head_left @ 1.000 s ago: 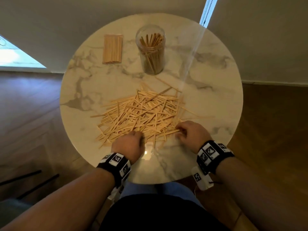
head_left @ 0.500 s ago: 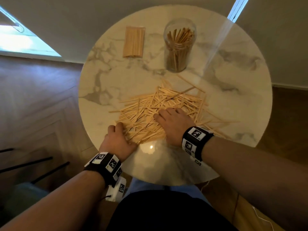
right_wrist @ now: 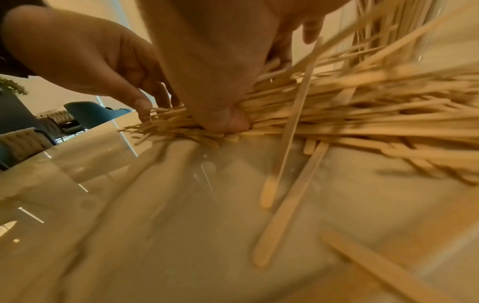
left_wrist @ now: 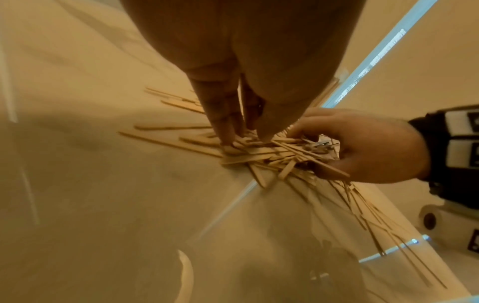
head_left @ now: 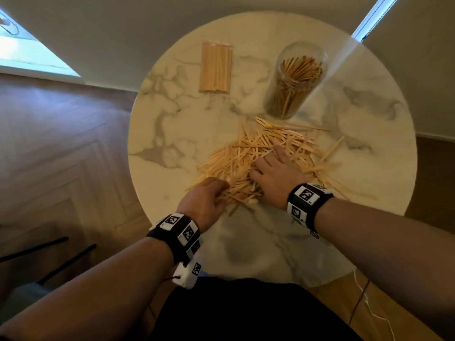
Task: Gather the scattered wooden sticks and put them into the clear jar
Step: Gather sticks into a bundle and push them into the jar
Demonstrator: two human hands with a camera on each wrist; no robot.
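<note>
A loose pile of flat wooden sticks (head_left: 248, 156) lies mid-table in the head view. Behind it to the right stands the clear jar (head_left: 295, 80), upright and partly filled with sticks. My left hand (head_left: 206, 195) is at the pile's near-left edge, its fingers (left_wrist: 223, 114) pointing down with the tips pressed on the sticks (left_wrist: 249, 155). My right hand (head_left: 273, 175) lies over the pile's middle. Its thumb (right_wrist: 225, 121) digs in under a bunch of sticks (right_wrist: 362, 106) and its fingers curl over them. The right hand (left_wrist: 362, 147) is close beside my left fingertips.
The sticks and jar rest on a round marble table (head_left: 172, 134). A neat packet of sticks (head_left: 216, 67) lies at its back left. Stray sticks (head_left: 334, 148) trail toward the right rim. Wooden floor surrounds the table, with a wall behind.
Both hands moved from the pile's near edge into it. The right hand slid left and forward onto the middle, the left went to the left side, and the sticks bunched closer together.
</note>
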